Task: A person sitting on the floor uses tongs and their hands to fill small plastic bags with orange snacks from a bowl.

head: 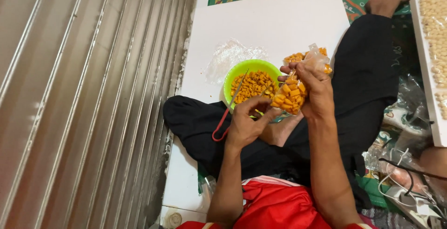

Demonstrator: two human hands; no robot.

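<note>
My left hand [249, 122] grips red-handled scissors [228, 110], whose blades point up over a green bowl [233, 73] of orange snack pieces. In my right hand [313, 89] is a small clear bag of orange snacks [288, 96], pinched at its twisted top. The two hands meet just right of the bowl, above my crossed legs in black trousers. A second filled snack bag [302, 56] lies on the white board [270, 19] behind my right hand.
A pile of empty clear plastic bags [230, 57] lies left of the bowl. A corrugated metal shutter [84, 103] fills the left side. At the right stands a white tray of pale snacks [435, 33], with plastic bags and cables [405, 173] below it.
</note>
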